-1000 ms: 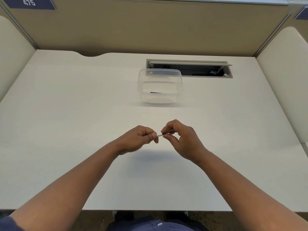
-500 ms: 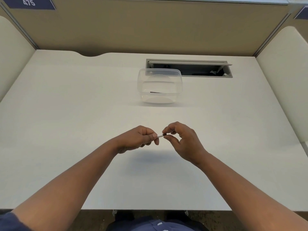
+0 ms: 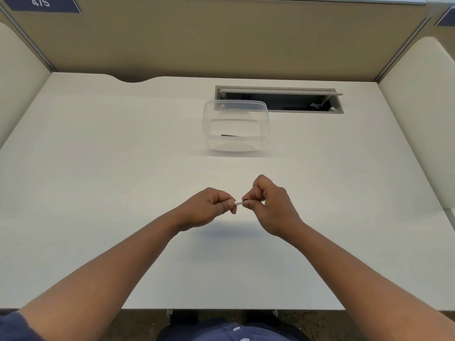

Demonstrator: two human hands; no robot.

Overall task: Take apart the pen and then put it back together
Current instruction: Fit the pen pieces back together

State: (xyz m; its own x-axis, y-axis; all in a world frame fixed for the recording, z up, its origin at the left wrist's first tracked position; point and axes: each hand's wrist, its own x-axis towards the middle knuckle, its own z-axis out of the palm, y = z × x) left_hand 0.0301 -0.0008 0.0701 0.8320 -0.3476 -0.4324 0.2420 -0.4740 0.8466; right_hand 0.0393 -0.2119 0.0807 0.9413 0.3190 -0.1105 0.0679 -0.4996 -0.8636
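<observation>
Here, a white pen point(image 3: 238, 202) is pinched at each end, held level just above the white desk point(image 3: 98, 168). The left hand point(image 3: 209, 206) is curled into a loose fist around one end; the right hand point(image 3: 269, 205) grips a dark tip with bent fingers. A clear container point(image 3: 235, 126) is seen farther back.

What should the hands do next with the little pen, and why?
Probably twist or pull gently at the join. The left hand grips the pen by its white barrel while the right hand pinches the dark end, so both are placed to work that end piece.
</observation>
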